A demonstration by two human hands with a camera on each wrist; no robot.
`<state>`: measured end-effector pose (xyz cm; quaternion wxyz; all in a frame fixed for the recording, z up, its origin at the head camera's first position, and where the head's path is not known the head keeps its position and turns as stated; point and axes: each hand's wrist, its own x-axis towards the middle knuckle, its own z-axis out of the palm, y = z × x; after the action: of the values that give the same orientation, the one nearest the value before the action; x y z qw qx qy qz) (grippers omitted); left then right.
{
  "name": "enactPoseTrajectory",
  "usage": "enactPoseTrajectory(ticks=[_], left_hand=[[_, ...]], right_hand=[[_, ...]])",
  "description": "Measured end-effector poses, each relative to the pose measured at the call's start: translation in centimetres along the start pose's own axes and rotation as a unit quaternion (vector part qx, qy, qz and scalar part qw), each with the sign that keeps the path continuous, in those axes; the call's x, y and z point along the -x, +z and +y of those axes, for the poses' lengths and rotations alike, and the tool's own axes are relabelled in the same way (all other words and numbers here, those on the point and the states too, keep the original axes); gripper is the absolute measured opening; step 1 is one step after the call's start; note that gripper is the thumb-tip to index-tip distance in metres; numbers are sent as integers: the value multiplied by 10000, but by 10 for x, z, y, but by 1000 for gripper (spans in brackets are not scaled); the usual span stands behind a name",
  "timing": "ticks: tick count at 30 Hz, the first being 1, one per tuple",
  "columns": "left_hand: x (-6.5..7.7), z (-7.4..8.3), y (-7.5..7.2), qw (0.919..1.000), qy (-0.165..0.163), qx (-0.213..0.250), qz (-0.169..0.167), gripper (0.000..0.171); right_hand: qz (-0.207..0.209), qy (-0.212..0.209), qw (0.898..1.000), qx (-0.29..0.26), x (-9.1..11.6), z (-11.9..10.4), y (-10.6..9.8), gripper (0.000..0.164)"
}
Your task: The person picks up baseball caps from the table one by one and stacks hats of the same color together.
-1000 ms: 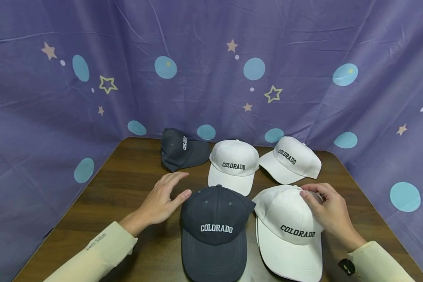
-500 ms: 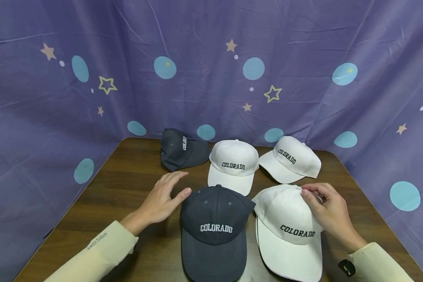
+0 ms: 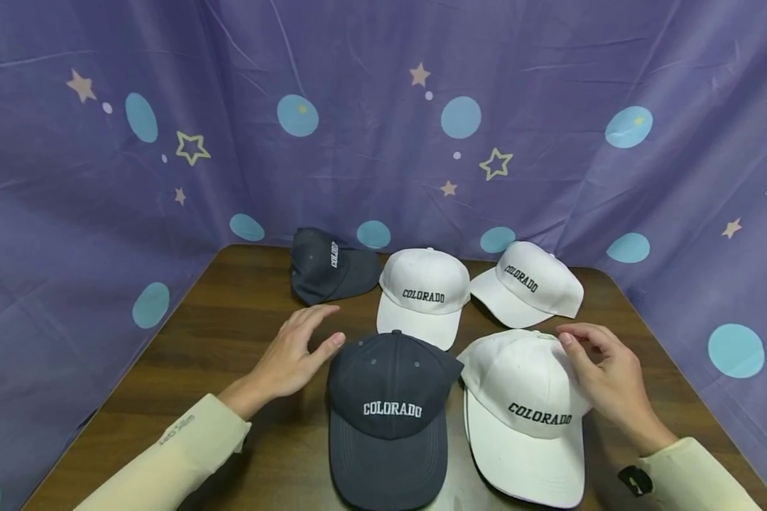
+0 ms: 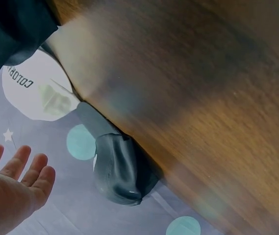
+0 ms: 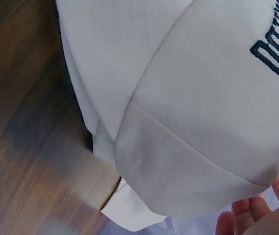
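Observation:
My left hand (image 3: pixel 287 362) hovers left of the front dark cap (image 3: pixel 393 376), its fingers loosely extended and nothing in them. That cap faces me, brim toward the near edge, with white COLORADO lettering. To its right is a white cap (image 3: pixel 518 376) with black COLORADO lettering; a second brim edge shows under its left side. Beside the crown of this white cap is my right hand (image 3: pixel 613 372), thumb and forefinger apart with fingertips right at the fabric. The right wrist view has those fingers (image 5: pixel 257 208) at the cap's lower edge.
Behind stand another dark cap (image 3: pixel 332 270), turned sideways, a white cap (image 3: pixel 422 277) in the middle, and a tilted white cap (image 3: pixel 533 284) at right. All rest on a brown wooden table (image 3: pixel 185 341). A purple curtain (image 3: pixel 371 170) hangs around its back and sides.
My right fingertips have let go of the top of the front white cap and moved a little to the right. The left hand and caps have kept their places.

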<state>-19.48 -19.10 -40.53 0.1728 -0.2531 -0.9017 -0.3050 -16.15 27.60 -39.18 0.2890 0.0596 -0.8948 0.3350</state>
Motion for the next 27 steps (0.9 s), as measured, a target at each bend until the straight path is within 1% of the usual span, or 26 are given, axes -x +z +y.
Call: enactPoseTrajectory(ticks=[5, 13, 17, 22, 27], left_hand=[[-3, -2, -1, 9999, -120, 45, 31, 50], [-9, -7, -3, 9983, -568, 146, 16, 51], [-14, -11, -3, 9974, -698, 171, 51, 53], [-21, -18, -2, 9962, -851, 169, 124, 56], [-27, -25, -3, 9929, -1175, 114, 162, 58]], right_hand=[[-17, 87, 10000, 33, 0, 0, -4, 17], [-99, 323, 9994, 80, 0, 2, -9, 19], [-105, 398, 9991, 62, 1, 4, -11, 21], [-104, 496, 9987, 66, 3, 6, -14, 24], [-124, 566, 9983, 102, 5, 10, -16, 23]])
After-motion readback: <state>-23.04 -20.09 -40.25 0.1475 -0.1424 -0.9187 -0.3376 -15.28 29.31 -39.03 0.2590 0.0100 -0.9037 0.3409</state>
